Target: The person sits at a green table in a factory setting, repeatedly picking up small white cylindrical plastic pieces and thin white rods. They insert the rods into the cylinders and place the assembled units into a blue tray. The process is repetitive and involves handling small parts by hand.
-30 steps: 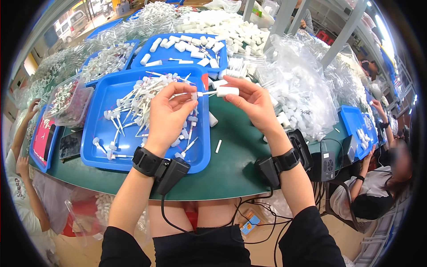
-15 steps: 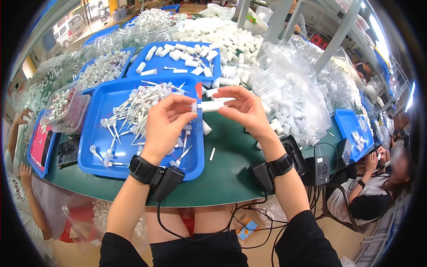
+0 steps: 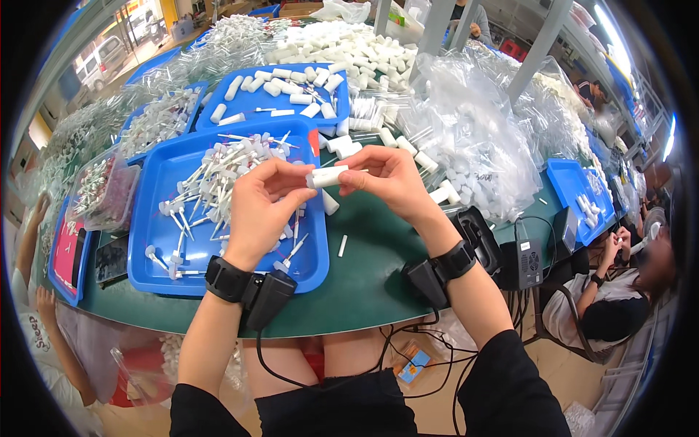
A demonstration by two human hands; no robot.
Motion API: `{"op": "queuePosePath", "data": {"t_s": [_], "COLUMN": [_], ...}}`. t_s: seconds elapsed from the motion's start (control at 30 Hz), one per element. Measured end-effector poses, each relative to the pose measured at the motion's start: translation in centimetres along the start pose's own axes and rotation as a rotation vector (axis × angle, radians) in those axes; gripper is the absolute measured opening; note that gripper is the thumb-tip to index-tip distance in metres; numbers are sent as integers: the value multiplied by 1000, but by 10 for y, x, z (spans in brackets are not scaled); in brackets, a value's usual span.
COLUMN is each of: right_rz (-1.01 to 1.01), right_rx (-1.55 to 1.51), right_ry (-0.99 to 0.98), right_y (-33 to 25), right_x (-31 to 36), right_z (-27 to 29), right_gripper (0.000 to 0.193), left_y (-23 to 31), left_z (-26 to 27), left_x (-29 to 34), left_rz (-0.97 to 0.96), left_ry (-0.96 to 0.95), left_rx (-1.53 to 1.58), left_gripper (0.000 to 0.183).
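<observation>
A short white cylinder [image 3: 329,176] is held level between my two hands, above the right rim of a blue tray. My left hand [image 3: 271,202] pinches its left end between thumb and fingers. My right hand [image 3: 391,183] has thumb and fingers closed on the right end. Beneath my left hand, the blue tray [image 3: 138,247] carries a heap of thin white sticks with whitish caps [image 3: 211,175]. Loose white cylinders [image 3: 426,162] lie on the green table beyond my right hand.
A second blue tray [image 3: 211,125] of white cylinders stands behind. Clear plastic bags [image 3: 473,131] pile up at right, near a black case [image 3: 477,244] and a grey box [image 3: 529,262]. One small white stick [image 3: 342,245] lies on the table. Other people sit at both sides.
My right hand has moved left and closed on the white cylinder's right end, where its fingers were spread before. My left hand keeps its pinch. The view has shifted slightly.
</observation>
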State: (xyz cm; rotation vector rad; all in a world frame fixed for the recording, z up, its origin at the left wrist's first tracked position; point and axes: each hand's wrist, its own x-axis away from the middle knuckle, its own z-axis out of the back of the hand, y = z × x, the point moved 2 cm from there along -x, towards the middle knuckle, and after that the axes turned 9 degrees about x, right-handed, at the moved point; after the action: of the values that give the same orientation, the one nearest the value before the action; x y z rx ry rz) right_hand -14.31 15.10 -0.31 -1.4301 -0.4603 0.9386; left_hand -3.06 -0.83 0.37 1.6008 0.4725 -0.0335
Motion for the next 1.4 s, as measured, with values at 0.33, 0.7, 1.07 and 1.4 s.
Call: {"op": "queuePosePath", "data": {"t_s": [0.33,0.7,1.07,1.4], "right_rz": [210,-436,-210,126], "right_rx": [1436,1499,1473,-57], "right_ry": [626,777,759,429], "right_y": [39,21,28,20], "right_x": [10,14,-1,-6], "right_z": [48,71,54,39], "right_gripper": [26,39,50,24], "left_y": [-15,-17,-28,-15], "left_z": [-13,-2,11,-13], "left_x": [-9,-8,-14,-11], "left_rz": [-1,32,137,44], "left_ry": [17,56,15,0], "left_rx": [64,-27,26,4], "left_gripper": [24,20,29,31]}}
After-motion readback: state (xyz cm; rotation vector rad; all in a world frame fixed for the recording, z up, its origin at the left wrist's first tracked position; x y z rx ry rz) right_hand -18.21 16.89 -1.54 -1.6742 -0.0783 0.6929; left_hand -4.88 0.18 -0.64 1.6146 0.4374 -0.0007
